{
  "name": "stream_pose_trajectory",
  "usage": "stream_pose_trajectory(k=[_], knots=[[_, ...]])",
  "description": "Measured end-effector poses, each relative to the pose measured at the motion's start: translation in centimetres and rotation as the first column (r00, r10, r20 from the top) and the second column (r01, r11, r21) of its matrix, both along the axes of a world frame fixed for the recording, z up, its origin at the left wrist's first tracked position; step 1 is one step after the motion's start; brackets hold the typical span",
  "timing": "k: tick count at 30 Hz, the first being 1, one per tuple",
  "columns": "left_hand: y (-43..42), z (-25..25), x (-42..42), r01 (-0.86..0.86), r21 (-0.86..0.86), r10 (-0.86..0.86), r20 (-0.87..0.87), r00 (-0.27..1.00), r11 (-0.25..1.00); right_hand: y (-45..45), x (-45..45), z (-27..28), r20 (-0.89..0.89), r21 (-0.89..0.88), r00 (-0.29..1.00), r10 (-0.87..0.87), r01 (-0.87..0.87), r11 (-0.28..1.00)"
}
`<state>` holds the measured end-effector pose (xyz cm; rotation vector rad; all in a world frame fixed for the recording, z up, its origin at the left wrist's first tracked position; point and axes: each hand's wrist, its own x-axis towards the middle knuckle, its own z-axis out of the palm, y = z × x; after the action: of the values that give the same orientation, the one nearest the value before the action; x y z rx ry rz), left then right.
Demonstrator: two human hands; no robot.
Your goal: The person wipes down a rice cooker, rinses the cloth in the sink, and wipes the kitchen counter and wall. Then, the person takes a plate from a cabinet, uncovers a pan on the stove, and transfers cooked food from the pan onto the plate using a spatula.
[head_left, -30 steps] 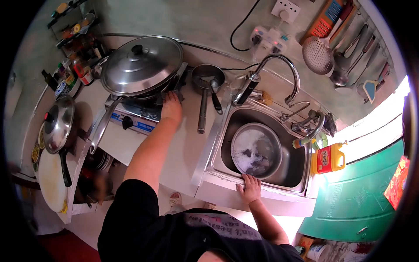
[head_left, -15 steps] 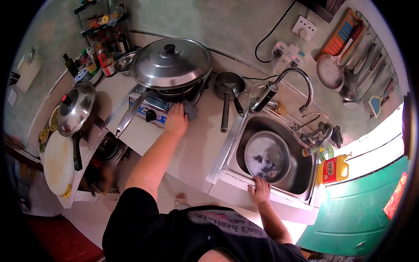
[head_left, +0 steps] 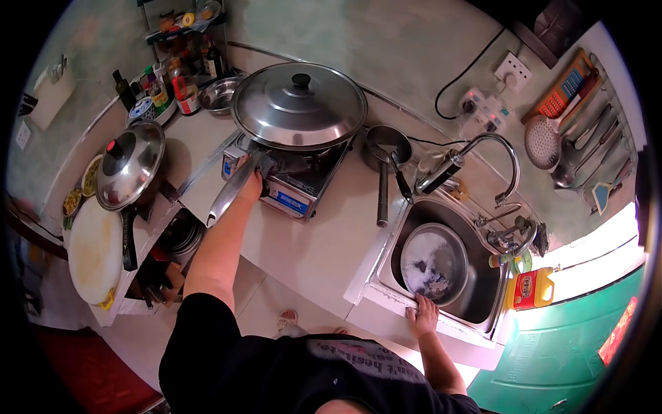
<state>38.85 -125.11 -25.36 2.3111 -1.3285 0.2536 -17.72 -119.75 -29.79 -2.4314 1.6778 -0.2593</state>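
Note:
My left hand [head_left: 249, 181] reaches in behind the long handle [head_left: 231, 196] of a lidded wok and is partly hidden by it. It presses a grey cloth [head_left: 265, 164] against the left side of the portable gas stove [head_left: 314, 188]. A large domed steel lid [head_left: 303, 103] covers the wok on the burner. On the front rim of the sink [head_left: 487, 319] rests my right hand [head_left: 423, 317], fingers stretched out, holding nothing. Right by it in the sink is a steel basin [head_left: 460, 272] with sudsy water and something dark in it.
A small saucepan [head_left: 383, 148] stands between stove and sink, under the tall faucet [head_left: 510, 155]. To the left are a lidded frying pan [head_left: 131, 169], a white cutting board [head_left: 100, 252] and sauce bottles [head_left: 183, 90]. A yellow jug [head_left: 534, 288] stands right of the sink.
My left hand has moved left with the grey cloth, from the stove's front right to behind the wok handle. My right hand stays on the sink rim. The view has shifted slightly.

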Motion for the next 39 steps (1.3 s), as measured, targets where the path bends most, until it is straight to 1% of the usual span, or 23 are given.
stream_pose_trajectory(k=[1,3,5,7,11,14,16,17,19,20,22,23,25,26,28,31,32,33,35,36,37,38,39], knots=[[0.0,-0.2,0.7,-0.003,-0.002,0.003,-0.004,1.0,1.0,-0.1,0.0,-0.1,-0.003,0.005,1.0,0.0,0.0,1.0],[-0.1,-0.6,2.0,0.079,-0.094,-0.066,0.128,0.99,0.992,0.0,-0.1,-0.3,-0.016,0.001,1.0,0.004,-0.004,1.0],[-0.9,-1.0,3.5,0.076,-0.074,-0.064,0.161,0.985,0.994,-0.1,0.0,-0.2,-0.006,0.003,1.0,0.014,-0.014,1.0],[-1.3,-0.4,4.4,0.05,-0.097,-0.047,0.029,0.998,0.994,0.1,0.2,0.1,-0.038,0.006,0.999,0.008,-0.008,1.0],[-3.0,-1.2,6.3,0.011,-0.098,-0.01,0.004,1.0,0.995,0.2,0.4,0.1,-0.071,0.001,0.997,-0.012,0.012,1.0],[-2.5,0.7,5.8,-0.012,-0.096,0.01,-0.025,1.0,0.995,0.1,0.3,-0.1,-0.069,0.012,0.998,-0.002,0.002,1.0],[-1.8,2.1,5.3,-0.046,-0.153,0.026,-0.131,0.991,0.987,0.0,0.2,-0.5,-0.084,0.018,0.996,-0.01,0.012,1.0],[-1.4,2.0,5.8,-0.056,-0.151,0.036,-0.13,0.991,0.987,0.0,0.1,-0.7,-0.093,0.018,0.995,-0.033,0.034,0.999],[-0.8,1.3,7.0,-0.284,-0.079,0.255,-0.26,0.931,0.956,-0.1,-0.3,-1.0,-0.088,0.012,0.996,-0.032,0.033,0.999],[-0.1,-1.5,9.3,-0.309,-0.135,0.268,-0.258,0.928,0.941,-0.2,-0.3,-1.2,-0.085,0.008,0.996,-0.04,0.041,0.999],[3.0,-1.6,10.5,-0.361,0.16,0.392,-0.254,0.884,0.919,-0.1,-0.2,-1.2,-0.087,0.004,0.996,-0.035,0.035,0.999],[4.5,-2.3,10.8,-0.362,0.165,0.394,-0.251,0.884,0.918,-0.1,-0.2,-1.1,-0.094,-0.007,0.995,-0.033,0.032,0.999],[7.0,-3.7,10.9,-0.335,0.298,0.422,-0.305,0.854,0.894,-0.2,-0.3,-1.2,-0.095,0.005,0.995,-0.031,0.032,0.999],[7.5,-4.2,10.7,-0.335,0.303,0.424,-0.305,0.853,0.892,-0.3,-0.2,-1.0,-0.089,0.01,0.996,-0.018,0.019,1.0],[7.9,-5.7,10.2,-0.27,0.315,0.288,-0.011,0.958,0.91,-0.2,-0.2,-0.8,-0.095,0.008,0.995,0.0,0.001,1.0],[7.8,-7.9,10.6,-0.17,0.245,0.194,-0.08,0.978,0.955,-0.2,-0.3,-1.0,-0.127,0.022,0.992,-0.021,0.024,0.999],[8.2,-8.2,10.4,-0.118,0.244,0.14,-0.076,0.987,0.963,-0.1,-0.3,-1.1,-0.096,0.007,0.995,-0.018,0.019,1.0],[8.7,-7.9,9.6,-0.084,0.245,0.102,-0.059,0.993,0.966,-0.3,-0.2,-1.0,-0.062,-0.014,0.998,-0.012,0.011,1.0],[10.2,-9.3,8.4,0.044,0.169,-0.045,0.006,0.999,0.985,-0.5,0.2,-0.9,-0.094,0.002,0.995,-0.016,0.016,1.0],[10.9,-5.8,4.8,0.09,0.184,-0.088,-0.016,0.996,0.979,-0.6,0.4,-0.7,-0.053,-0.021,0.999,-0.005,0.004,1.0],[11.5,-6.6,3.4,0.12,0.197,-0.136,0.07,0.988,0.973,-0.5,0.5,-0.5,-0.013,-0.044,1.0,0.007,-0.008,0.999],[11.9,-4.4,0.0,0.066,0.158,-0.026,-0.239,0.971,0.985,-0.3,0.6,-0.2,-0.023,-0.042,1.0,-0.004,0.003,0.999],[12.5,-4.6,-2.0,0.122,0.179,-0.079,-0.233,0.969,0.976,-0.2,0.7,0.1,-0.021,-0.04,1.0,-0.012,0.011,0.999]])
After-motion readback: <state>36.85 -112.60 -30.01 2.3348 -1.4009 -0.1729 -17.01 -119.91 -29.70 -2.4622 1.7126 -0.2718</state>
